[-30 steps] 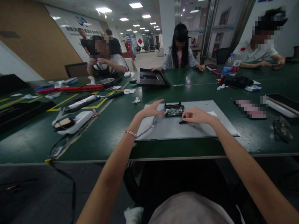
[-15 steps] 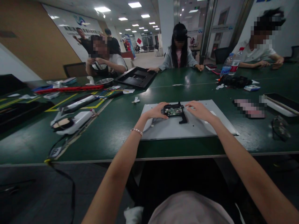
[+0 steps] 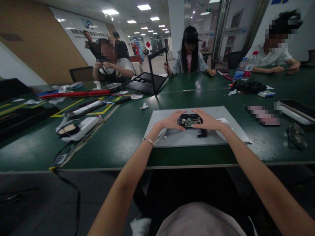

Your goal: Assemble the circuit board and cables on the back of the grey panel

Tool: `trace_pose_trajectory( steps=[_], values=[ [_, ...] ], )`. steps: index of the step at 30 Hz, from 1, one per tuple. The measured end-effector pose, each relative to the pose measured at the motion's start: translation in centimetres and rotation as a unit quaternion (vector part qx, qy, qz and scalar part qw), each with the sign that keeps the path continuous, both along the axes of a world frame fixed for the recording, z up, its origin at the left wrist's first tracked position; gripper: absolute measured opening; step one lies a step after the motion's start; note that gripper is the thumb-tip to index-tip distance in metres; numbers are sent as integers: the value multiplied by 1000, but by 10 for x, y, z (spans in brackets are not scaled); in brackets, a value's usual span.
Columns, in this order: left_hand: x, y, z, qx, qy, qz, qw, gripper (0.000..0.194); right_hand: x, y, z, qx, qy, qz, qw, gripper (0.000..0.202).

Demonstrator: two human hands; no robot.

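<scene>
While the left hand [image 3: 172,120] grasped one end of the black-framed circuit board [image 3: 190,122] between thumb and fingers, the right hand [image 3: 207,120] likewise clasped the other, over the grey panel [image 3: 182,139], just right of the picture's centre.

Green table [image 3: 118,137], grey panel [image 3: 227,136], two bottles [image 3: 238,72]

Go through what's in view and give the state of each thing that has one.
Left hand: curled around the board's left side
Right hand: curled around its right side
Board: components exposed
Panel: flat on the table
Blue-capped bottle: standing, closed
Red-capped bottle: standing, closed
Black frame: raised at an angle
Bracelet: worn, left wrist
Ceiling lights: on
</scene>
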State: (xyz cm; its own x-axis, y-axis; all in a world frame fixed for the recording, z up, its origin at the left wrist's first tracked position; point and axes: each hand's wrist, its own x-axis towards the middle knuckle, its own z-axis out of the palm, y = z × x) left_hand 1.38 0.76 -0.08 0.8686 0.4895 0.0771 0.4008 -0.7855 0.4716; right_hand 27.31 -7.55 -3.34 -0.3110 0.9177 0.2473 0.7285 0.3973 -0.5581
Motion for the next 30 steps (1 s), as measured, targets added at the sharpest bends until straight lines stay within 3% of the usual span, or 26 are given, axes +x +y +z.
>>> trace_pose_trajectory(
  steps=[3, 5, 8, 12, 14, 17, 20, 25, 30],
  values=[
    [-5, 2, 6, -2, 10, -3, 1000, 112, 0, 3, -5, 4, -8, 27, 1000, 90],
    [-14, 12, 11, 7, 6, 19, 1000, 101, 1, 4, -7, 9, -11, 32, 999, 89],
    [-41, 40, 17, 68, -26, 140, 987, 71, 2, 4, -8, 4, -17, 19, 1000, 88],
    [-98, 83, 18, 183, -17, 336, 924, 48, 2, 3, -6, -12, -25, 7, 1000, 86],
    [-125, 99, 16, 199, 9, 391, 899, 44, 2, 2, -3, -15, -26, 2, 1000, 84],
    [-153, 118, 11, 195, 41, 392, 898, 44, 0, 0, 2, -8, -29, -8, 1000, 80],
    [-165, 135, 5, 190, 55, 374, 906, 45, -5, -3, 6, -6, -39, -14, 999, 79],
    [-161, 155, 3, 159, 82, 390, 903, 44, -12, -7, 11, -21, -30, 2, 999, 76],
    [-147, 159, 8, 163, 137, 396, 893, 39, -15, -7, 13, -30, -36, -9, 999, 73]
  ],
)
